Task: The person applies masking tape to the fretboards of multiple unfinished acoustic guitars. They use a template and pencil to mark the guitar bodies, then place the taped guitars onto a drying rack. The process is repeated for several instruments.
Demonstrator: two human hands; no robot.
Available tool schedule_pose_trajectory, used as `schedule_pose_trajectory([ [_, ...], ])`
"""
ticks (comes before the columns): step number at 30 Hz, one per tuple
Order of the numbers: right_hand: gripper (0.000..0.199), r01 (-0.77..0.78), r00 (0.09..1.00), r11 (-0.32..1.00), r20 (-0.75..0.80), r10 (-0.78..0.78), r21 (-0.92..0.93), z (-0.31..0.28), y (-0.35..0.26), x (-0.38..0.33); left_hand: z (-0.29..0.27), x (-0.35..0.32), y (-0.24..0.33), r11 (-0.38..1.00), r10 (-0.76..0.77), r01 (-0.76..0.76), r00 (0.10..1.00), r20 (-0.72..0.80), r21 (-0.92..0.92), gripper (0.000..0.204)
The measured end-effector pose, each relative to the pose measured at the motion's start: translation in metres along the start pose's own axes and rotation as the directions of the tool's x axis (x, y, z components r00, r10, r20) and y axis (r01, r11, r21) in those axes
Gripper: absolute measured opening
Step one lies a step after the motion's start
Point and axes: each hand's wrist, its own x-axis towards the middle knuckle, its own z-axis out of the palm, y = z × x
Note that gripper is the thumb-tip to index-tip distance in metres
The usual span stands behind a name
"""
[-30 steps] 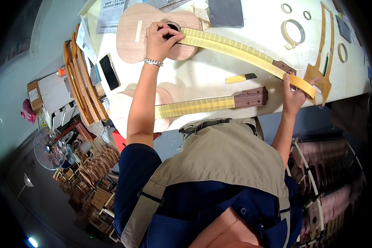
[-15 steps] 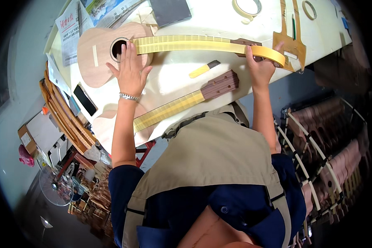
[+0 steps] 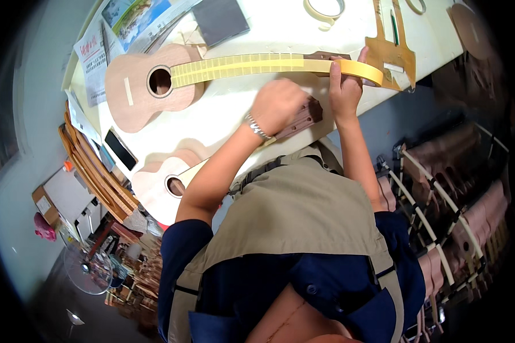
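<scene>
My right hand (image 3: 345,94) grips a roll of yellow masking tape (image 3: 361,70) at the headstock end of the far ukulele (image 3: 126,108). A strip of tape runs from the roll along that unfinished ukulele's fretboard to the sound hole. My left hand (image 3: 277,106) is curled, slightly blurred, over the table beside the headstock of a second ukulele (image 3: 151,186). Whatever its fingers hold is hidden. The small yellow-and-dark flat tool that lay at this spot is out of sight. My left forearm covers much of the second ukulele's taped neck.
A phone (image 3: 120,150) and newspapers (image 3: 91,54) lie at the left of the table. At the back are a dark square sheet (image 3: 220,22), a tape roll (image 3: 325,7) and a brown template (image 3: 403,57). A rack of instrument parts (image 3: 440,200) stands right.
My left hand has lifted off the far ukulele's body and moved right and nearer, closing over where the small flat tool lay. My right hand still holds the tape roll. The view has shifted slightly.
</scene>
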Motion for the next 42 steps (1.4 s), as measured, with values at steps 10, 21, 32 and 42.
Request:
schedule_pose_trajectory([
  [10, 0.073, 0.001, 1.000, 1.000, 0.008, -0.001, 0.004, -0.001, -0.006, 0.001, -0.022, 0.007, 0.011, 0.801, -0.547, 0.454, 0.819, -0.171, -0.390, 0.014],
  [21, 0.069, 0.096, 0.995, 0.994, -0.016, -0.097, -0.059, 0.000, 0.000, 0.002, -0.014, 0.037, 0.009, 0.519, -0.677, 0.454, 0.736, -0.024, -0.724, 0.047],
  [32, 0.024, 0.709, 0.629, 0.675, 0.249, -0.736, 0.205, 0.003, -0.105, 0.027, 0.012, 0.020, -0.012, 0.935, -0.335, 0.341, 0.764, -0.552, -0.097, 0.045],
  [42, 0.023, 0.643, 0.745, 0.765, 0.269, -0.610, -0.045, 0.069, -0.080, 0.091, -0.078, -0.013, -0.021, 0.937, 0.035, 0.111, 0.914, -0.405, 0.331, 0.026],
])
